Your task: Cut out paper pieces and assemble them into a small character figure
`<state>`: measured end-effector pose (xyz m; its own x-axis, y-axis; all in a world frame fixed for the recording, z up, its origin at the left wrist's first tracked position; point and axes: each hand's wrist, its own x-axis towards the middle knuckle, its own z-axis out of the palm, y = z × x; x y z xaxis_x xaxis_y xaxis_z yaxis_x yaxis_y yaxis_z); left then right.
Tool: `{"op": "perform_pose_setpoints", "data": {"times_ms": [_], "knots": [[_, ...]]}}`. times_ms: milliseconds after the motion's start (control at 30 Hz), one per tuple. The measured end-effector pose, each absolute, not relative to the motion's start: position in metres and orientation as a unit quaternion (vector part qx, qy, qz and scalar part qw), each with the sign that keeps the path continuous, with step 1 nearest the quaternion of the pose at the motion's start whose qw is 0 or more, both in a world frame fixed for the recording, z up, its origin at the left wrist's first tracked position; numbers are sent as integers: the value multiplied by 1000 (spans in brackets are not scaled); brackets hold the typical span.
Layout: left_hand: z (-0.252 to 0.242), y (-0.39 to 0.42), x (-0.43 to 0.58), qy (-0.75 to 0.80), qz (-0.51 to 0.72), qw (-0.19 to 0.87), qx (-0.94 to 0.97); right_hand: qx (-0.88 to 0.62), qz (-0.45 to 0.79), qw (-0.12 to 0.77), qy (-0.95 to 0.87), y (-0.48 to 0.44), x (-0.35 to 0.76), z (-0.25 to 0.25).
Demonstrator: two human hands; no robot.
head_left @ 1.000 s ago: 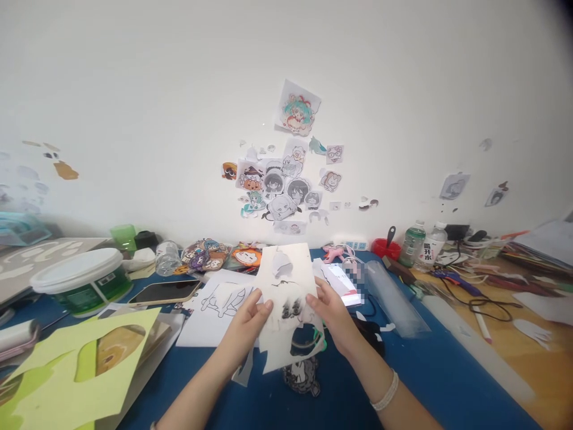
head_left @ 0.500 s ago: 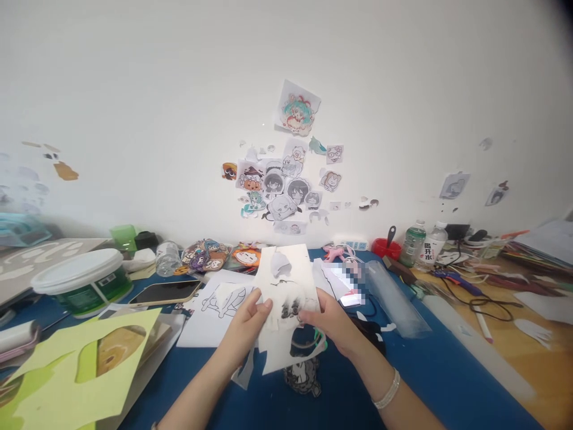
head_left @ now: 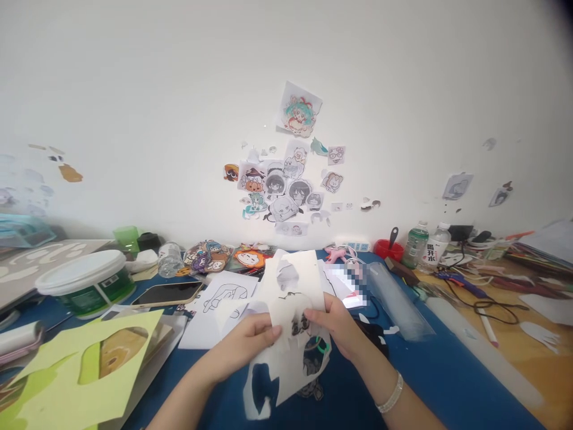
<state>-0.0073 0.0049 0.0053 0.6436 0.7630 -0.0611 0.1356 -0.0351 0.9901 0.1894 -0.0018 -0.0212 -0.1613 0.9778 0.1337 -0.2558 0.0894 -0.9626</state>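
I hold a white sticker sheet [head_left: 293, 298] with several cut-out holes and small dark printed figures, upright over the blue table mat [head_left: 430, 370]. My left hand [head_left: 244, 346] pinches its left side, thumb on the front of the paper. My right hand [head_left: 338, 325] grips the right edge, fingers curled round it; a white bead bracelet sits on that wrist. A second cut white scrap hangs low at the left of the sheet. A printed cut-out figure [head_left: 313, 388] lies on the mat just beneath it.
A line-drawing print [head_left: 221, 298], a phone [head_left: 165, 292], a green tub with a white lid [head_left: 87, 280] and yellow-green cut paper [head_left: 76, 382] lie left. Stickers [head_left: 286, 185] cover the wall. Bottles [head_left: 414, 245], cables, a clear sleeve and papers crowd the right side.
Both hands have dropped slightly with the sheet and tilted it. My left hand has slid right and closed more on the paper, and a lower scrap has swung out at the left.
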Motion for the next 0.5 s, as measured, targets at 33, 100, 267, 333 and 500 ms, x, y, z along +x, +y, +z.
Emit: {"op": "perform_pose_setpoints", "data": {"times_ms": [33, 100, 267, 333, 500], "knots": [[6, 6, -9, 335, 252, 596, 685, -356, 575, 541, -500, -1, 190, -22], [6, 8, -11, 357, 254, 562, 701, -354, 580, 548, -488, 1, 190, -24], [7, 8, -9, 379, 245, 544, 707, -364, 568, 557, -484, 2, 188, -25], [6, 7, -8, 376, 255, 547, 703, -369, 558, 557, -493, 0, 186, -22], [-6, 7, -6, 500, 233, 530, 644, -370, 576, 510, -520, -9, 182, -18]]}}
